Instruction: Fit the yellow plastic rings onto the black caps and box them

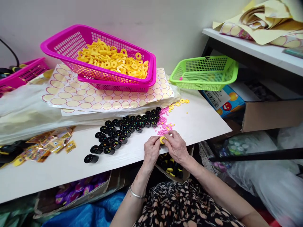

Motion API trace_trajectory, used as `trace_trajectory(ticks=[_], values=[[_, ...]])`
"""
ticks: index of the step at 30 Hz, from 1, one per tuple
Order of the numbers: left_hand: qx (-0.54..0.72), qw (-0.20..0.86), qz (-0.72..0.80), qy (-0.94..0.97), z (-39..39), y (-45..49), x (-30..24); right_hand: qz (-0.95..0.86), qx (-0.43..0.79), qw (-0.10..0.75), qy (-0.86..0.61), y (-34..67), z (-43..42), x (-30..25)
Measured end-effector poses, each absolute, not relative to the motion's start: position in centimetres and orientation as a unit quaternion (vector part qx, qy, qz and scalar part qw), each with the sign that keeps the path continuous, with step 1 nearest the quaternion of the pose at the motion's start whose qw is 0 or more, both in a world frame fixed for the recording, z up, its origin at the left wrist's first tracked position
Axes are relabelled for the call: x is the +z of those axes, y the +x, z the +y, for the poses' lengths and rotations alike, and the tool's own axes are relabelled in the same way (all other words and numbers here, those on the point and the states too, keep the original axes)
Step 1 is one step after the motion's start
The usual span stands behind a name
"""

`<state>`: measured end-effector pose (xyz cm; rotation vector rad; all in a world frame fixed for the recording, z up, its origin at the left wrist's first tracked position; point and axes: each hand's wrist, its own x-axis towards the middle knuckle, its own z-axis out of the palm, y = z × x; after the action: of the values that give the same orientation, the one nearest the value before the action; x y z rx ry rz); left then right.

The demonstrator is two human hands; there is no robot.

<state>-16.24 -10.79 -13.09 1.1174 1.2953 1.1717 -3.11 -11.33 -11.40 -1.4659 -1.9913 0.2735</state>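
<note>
At the table's front edge, my left hand [151, 149] and my right hand [176, 146] meet around a small yellow ring-shaped piece [162, 140]. Fingers of both hands are closed on it; a dark part shows in its middle. Just beyond my fingers lie many small pink pellets [163, 123] with a few yellow bits among them. Black round cups [123, 127] stand in a cluster to the left, with small coloured bits inside. A few loose yellow rings [182, 101] lie behind the pellets.
A pink basket [63, 56] of yellow rings sits on printed circle sheets [71, 94]. A green basket [203, 63] stands back right. Shiny cards [54, 143] lie left. Below the edge is a box of black and yellow pieces [171, 167]; a shelf [251, 50] juts out right.
</note>
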Motion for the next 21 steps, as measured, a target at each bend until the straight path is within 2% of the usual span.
trace_trajectory(ticks=[3, 7, 14, 21], values=[[0.493, 0.528, 0.532, 0.443, -10.8, -16.3, -13.1, -0.807, 0.058, 0.322, -0.492, -2.8, -11.0, -11.5], [0.497, 0.556, 0.527, 0.407, -10.8, -16.3, -13.1, -0.845, 0.087, 0.297, -0.435, -2.3, -10.5, -11.5], [0.522, 0.589, 0.502, 0.360, -10.6, -16.7, -13.2, -0.843, 0.137, 0.271, -0.444, -2.6, -10.1, -11.5], [0.505, 0.551, 0.511, 0.426, -10.9, -16.7, -12.6, -0.819, 0.178, 0.278, -0.469, -2.9, -9.9, -10.6]])
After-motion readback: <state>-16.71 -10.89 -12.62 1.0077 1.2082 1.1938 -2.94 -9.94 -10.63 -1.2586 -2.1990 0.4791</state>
